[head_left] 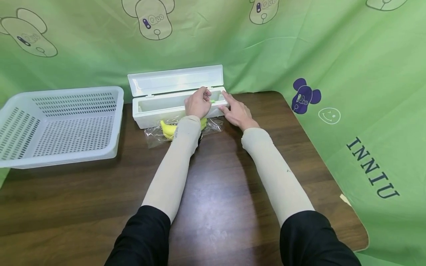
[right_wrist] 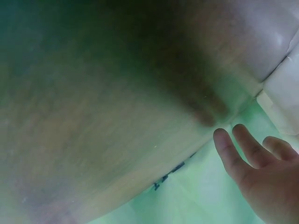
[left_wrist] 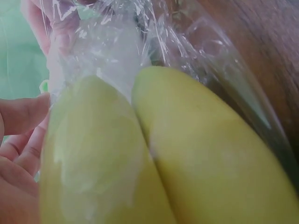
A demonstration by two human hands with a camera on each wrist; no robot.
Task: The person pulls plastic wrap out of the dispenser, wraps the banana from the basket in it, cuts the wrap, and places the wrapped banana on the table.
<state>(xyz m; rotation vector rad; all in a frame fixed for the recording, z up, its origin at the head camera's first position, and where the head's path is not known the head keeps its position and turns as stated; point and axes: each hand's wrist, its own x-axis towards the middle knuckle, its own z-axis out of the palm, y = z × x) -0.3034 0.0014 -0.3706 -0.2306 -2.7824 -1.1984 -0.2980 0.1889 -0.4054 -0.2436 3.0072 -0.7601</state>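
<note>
A long white plastic box point(head_left: 166, 106) stands with its hinged lid point(head_left: 179, 79) raised. My left hand point(head_left: 198, 103) reaches over its right half, fingers curled, and the thumb and fingertips meet at a small green piece point(head_left: 212, 101) whose kind is unclear. My right hand point(head_left: 237, 112) rests at the box's right end, thumb by the front wall and index finger on the rim; in the right wrist view its other fingers point(right_wrist: 252, 147) extend loosely. Yellow bananas point(head_left: 168, 129) in clear plastic film point(head_left: 153, 136) lie before the box, partly hidden by my left forearm.
A pale blue perforated basket point(head_left: 114, 138) stands to the left of the box on the dark wooden table point(head_left: 213, 207). A green printed cloth point(head_left: 233, 40) hangs behind and along the right side, bounding the table.
</note>
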